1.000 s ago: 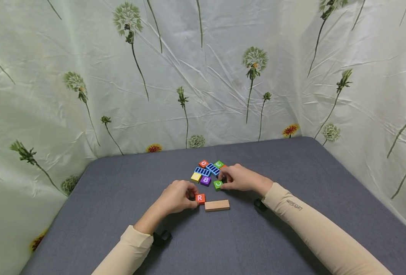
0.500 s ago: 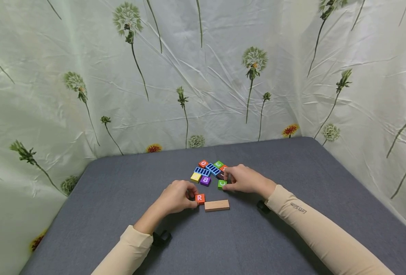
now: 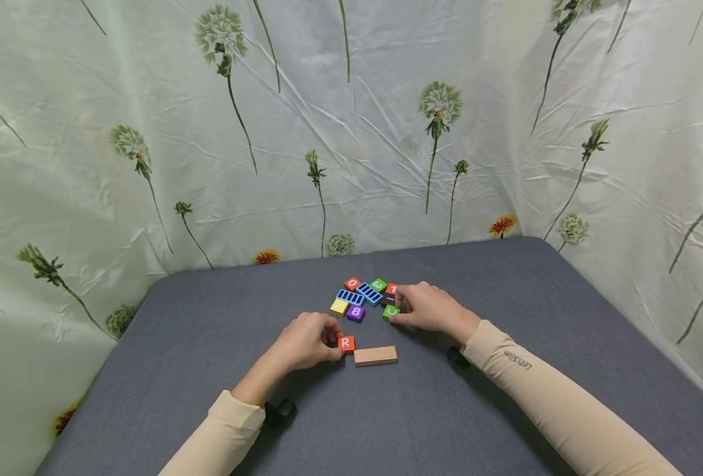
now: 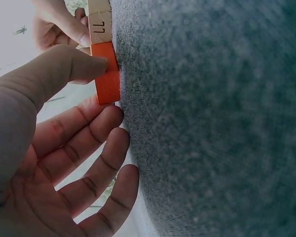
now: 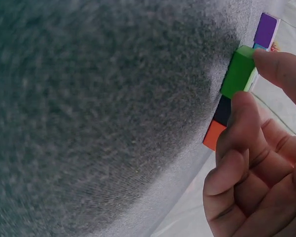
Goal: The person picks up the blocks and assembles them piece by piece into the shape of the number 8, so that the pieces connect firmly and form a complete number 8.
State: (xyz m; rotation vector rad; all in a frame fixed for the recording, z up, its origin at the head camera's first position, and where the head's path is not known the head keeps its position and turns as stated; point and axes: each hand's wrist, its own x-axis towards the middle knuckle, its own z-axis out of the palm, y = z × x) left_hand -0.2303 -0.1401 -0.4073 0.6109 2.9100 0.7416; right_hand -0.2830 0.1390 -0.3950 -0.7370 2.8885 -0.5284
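Observation:
My left hand (image 3: 308, 340) pinches a red letter block marked R (image 3: 346, 344) between thumb and fingers. In the left wrist view the thumb lies on the side of that red block (image 4: 108, 89). A plain wooden block (image 3: 376, 356) lies at its right end, with dark marks on its side. Farther back, my right hand (image 3: 433, 308) pinches a green block marked C (image 3: 390, 313) at the near right of a group of blocks. The right wrist view has this green block (image 5: 238, 74) between thumb and index finger, in line with a dark block (image 5: 223, 109) and an orange-red one (image 5: 214, 134).
The group holds a purple 8 block (image 3: 356, 313), a yellow block (image 3: 339, 307), two blue striped blocks (image 3: 370, 293), a red 0 block (image 3: 352, 283) and a green 3 block (image 3: 378, 285). A flowered curtain (image 3: 375, 145) hangs behind the grey table (image 3: 220, 311).
My right hand has slid the green C block to the right and slightly away, up near the dark block. The left hand and the red R block have stayed in place.

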